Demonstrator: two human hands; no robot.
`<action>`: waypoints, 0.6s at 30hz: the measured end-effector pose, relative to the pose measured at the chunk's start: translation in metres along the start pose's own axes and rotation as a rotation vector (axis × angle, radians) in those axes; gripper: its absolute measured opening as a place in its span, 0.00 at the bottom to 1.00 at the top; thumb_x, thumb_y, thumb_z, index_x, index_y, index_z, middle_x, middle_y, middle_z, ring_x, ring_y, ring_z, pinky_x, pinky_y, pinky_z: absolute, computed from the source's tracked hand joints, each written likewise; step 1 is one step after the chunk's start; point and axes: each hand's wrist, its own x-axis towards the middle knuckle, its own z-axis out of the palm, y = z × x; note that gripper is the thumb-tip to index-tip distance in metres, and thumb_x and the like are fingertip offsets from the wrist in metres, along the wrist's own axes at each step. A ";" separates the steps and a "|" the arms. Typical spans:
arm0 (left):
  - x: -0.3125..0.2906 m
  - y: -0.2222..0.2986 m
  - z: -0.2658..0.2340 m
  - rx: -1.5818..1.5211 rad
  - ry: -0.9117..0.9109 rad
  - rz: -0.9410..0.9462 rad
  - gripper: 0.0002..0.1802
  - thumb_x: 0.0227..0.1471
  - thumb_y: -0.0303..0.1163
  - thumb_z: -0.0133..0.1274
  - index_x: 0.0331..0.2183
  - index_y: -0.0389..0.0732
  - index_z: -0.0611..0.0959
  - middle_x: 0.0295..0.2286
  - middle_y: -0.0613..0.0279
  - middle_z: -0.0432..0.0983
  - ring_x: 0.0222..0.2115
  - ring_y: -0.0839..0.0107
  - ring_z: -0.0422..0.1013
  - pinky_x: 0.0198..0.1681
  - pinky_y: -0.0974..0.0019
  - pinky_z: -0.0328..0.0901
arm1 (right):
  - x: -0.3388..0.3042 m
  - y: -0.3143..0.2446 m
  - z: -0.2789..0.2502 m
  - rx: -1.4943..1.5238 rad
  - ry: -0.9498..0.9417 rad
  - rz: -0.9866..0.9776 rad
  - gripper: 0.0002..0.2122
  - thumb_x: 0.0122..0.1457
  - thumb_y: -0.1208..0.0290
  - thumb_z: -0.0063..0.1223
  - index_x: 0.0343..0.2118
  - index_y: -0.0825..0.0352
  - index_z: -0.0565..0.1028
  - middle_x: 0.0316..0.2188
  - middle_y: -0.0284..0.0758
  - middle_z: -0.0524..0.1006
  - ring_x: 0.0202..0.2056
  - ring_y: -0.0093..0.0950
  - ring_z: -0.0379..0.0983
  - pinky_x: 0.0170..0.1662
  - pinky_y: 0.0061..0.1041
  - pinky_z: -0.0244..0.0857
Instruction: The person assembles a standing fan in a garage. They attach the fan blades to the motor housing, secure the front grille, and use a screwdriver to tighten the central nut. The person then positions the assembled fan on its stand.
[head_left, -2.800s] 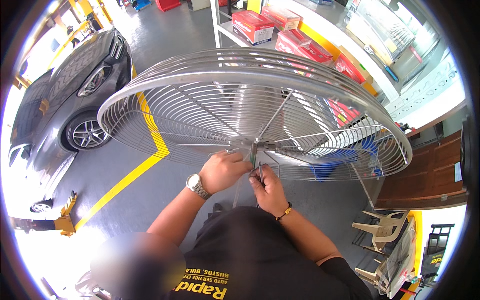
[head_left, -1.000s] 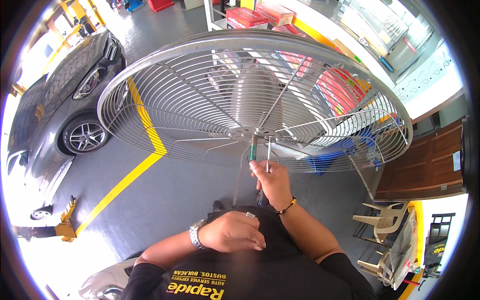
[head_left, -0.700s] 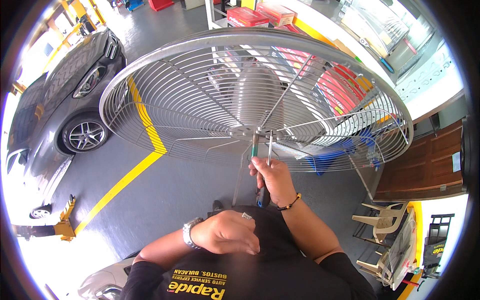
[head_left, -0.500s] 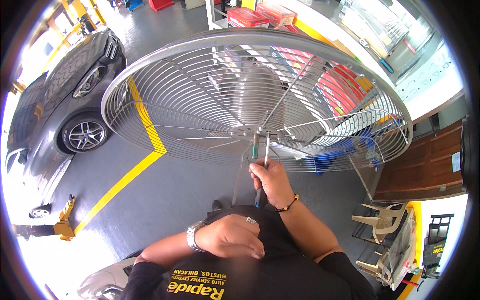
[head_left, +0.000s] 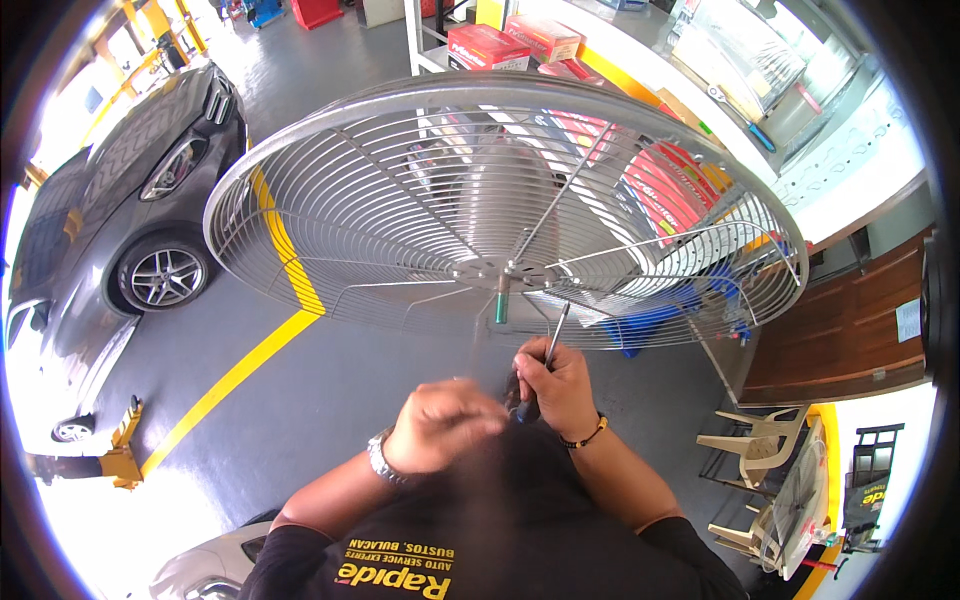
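the step in hand looks like screwdriver work at the hub (head_left: 487, 272) of the wire fan guard (head_left: 480, 97), with the screwdriver (head_left: 559, 331) tilted up near the guard's near edge, apart from the hub; reaching it would call for steadily lining up the tip. the right hand (head_left: 556, 382) is wrapped round the handle, while the left hand (head_left: 445, 425), loosely curled beside it, is too blurred to tell if it holds anything.
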 end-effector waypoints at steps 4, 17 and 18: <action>0.016 -0.029 0.011 -0.221 0.393 -0.429 0.05 0.53 0.26 0.58 0.32 0.34 0.82 0.25 0.66 0.75 0.23 0.79 0.67 0.28 0.73 0.64 | -0.009 -0.006 -0.005 -0.083 -0.034 -0.056 0.06 0.59 0.71 0.54 0.29 0.68 0.74 0.18 0.26 0.71 0.18 0.14 0.66 0.21 0.16 0.60; 0.036 -0.051 0.014 -0.009 0.129 -0.472 0.14 0.55 0.35 0.57 0.38 0.33 0.83 0.27 0.61 0.78 0.28 0.77 0.70 0.33 0.72 0.65 | -0.029 -0.029 -0.029 -0.260 -0.151 -0.050 0.07 0.61 0.68 0.53 0.31 0.66 0.74 0.20 0.28 0.72 0.20 0.16 0.67 0.25 0.19 0.61; 0.035 -0.049 0.011 0.148 0.151 -0.410 0.13 0.55 0.34 0.57 0.37 0.33 0.83 0.28 0.61 0.80 0.29 0.77 0.71 0.34 0.72 0.66 | -0.028 -0.034 -0.033 -0.276 -0.151 -0.040 0.07 0.61 0.68 0.54 0.31 0.66 0.74 0.20 0.28 0.72 0.21 0.16 0.67 0.26 0.19 0.62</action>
